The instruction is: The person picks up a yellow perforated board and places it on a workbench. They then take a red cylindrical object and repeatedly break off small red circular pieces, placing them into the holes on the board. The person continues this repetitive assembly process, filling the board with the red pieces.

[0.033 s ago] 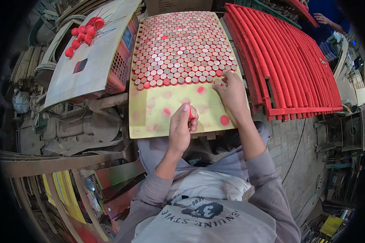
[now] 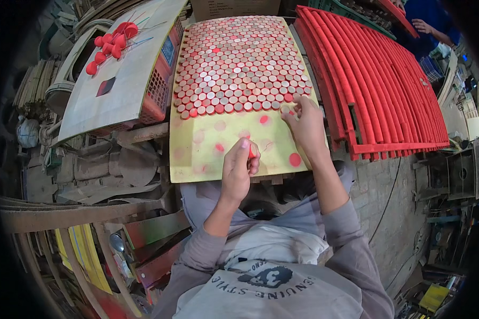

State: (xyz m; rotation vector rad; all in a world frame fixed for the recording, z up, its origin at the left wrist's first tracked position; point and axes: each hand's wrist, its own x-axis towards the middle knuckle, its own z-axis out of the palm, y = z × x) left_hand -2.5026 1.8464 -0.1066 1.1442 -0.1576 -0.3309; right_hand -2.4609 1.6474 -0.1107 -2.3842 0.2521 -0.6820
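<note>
On the yellow board (image 2: pixel 205 154), beside rows (image 2: pixel 234 80) a careless nudge could skew, my right fingers (image 2: pixel 303 100) touch a disc (image 2: pixel 285 110), grip unclear, while my left fingers (image 2: pixel 254 165) clamp a red piece (image 2: pixel 251 152).

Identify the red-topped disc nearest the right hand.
The red-topped disc immediately left of the right hand; other red-topped discs lie farther left.

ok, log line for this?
left hand: holds red piece | right hand: fingers at disc, near row's right end | yellow board: under packed discs
</note>
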